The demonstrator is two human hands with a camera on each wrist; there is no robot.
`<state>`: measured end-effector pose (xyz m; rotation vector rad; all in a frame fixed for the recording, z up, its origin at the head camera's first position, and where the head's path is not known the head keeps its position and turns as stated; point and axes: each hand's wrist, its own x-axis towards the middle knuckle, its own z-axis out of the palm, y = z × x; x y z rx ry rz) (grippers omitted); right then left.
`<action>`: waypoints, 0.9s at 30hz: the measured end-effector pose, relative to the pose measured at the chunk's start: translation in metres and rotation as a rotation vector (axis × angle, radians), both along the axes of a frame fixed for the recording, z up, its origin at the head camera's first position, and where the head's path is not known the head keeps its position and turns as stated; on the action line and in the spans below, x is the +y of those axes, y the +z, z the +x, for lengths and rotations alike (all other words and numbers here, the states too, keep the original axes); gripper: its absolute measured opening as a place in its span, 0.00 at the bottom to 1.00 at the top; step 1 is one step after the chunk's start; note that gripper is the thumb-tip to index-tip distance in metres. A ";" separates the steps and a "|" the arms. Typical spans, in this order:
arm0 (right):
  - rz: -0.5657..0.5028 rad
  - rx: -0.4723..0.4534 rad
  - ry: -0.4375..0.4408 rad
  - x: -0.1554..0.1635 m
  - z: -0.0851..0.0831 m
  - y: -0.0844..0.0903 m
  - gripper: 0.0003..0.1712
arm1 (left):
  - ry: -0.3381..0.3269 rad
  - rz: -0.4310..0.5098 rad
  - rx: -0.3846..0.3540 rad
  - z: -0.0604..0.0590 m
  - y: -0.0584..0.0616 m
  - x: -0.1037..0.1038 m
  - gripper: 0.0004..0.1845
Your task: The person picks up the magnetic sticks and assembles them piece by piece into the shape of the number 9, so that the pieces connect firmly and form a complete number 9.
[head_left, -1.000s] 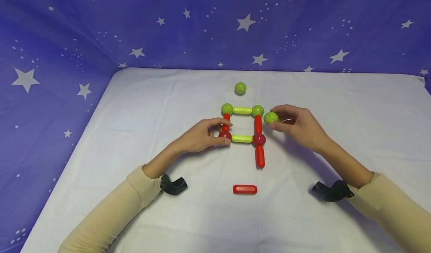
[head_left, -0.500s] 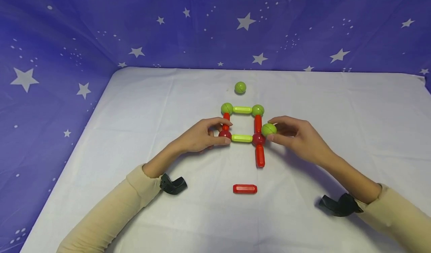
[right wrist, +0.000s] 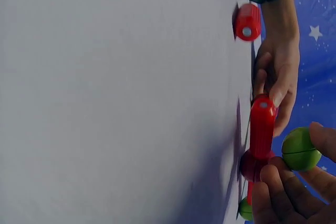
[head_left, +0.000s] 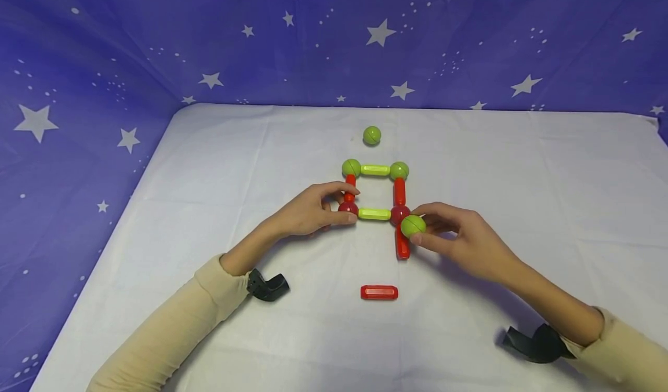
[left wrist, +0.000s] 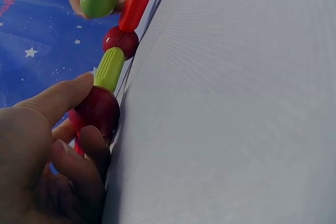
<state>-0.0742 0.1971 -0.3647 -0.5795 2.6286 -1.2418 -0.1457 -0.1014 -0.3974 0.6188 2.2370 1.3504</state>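
A square of rods and balls lies mid-table: two green balls (head_left: pixel 351 167) joined by a lime rod (head_left: pixel 375 170), red rods down each side, and two dark red balls joined by another lime rod (head_left: pixel 374 213). A red rod (head_left: pixel 401 243) sticks out toward me from the right red ball (head_left: pixel 399 213). My left hand (head_left: pixel 313 211) pinches the left red ball (head_left: pixel 347 208) (left wrist: pixel 97 109). My right hand (head_left: pixel 459 241) holds a loose green ball (head_left: pixel 413 226) (right wrist: pixel 301 149) just beside that protruding rod.
One more green ball (head_left: pixel 372 135) sits alone beyond the square. A loose red rod (head_left: pixel 379 292) lies nearer me. White cloth (head_left: pixel 209 160) covers the table; blue starry fabric (head_left: pixel 104 61) hangs behind and to the left.
My right hand has carried the green ball down from beside the upper right corner to the protruding red rod. The left hand has stayed put.
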 end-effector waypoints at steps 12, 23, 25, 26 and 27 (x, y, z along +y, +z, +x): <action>-0.064 0.010 0.114 0.002 0.021 -0.007 0.20 | 0.001 -0.001 0.001 0.000 0.001 0.001 0.24; -0.020 -0.065 0.148 0.000 0.033 -0.010 0.21 | 0.012 -0.015 0.001 0.002 0.001 0.001 0.24; -0.009 -0.071 0.165 0.001 0.033 -0.011 0.22 | 0.011 -0.015 0.003 0.002 0.001 0.000 0.24; -0.003 -0.073 0.171 0.001 0.033 -0.012 0.22 | 0.010 -0.013 0.002 0.002 0.001 0.000 0.24; 0.002 -0.072 0.177 0.001 0.033 -0.013 0.23 | 0.009 -0.010 0.000 0.002 0.001 0.000 0.24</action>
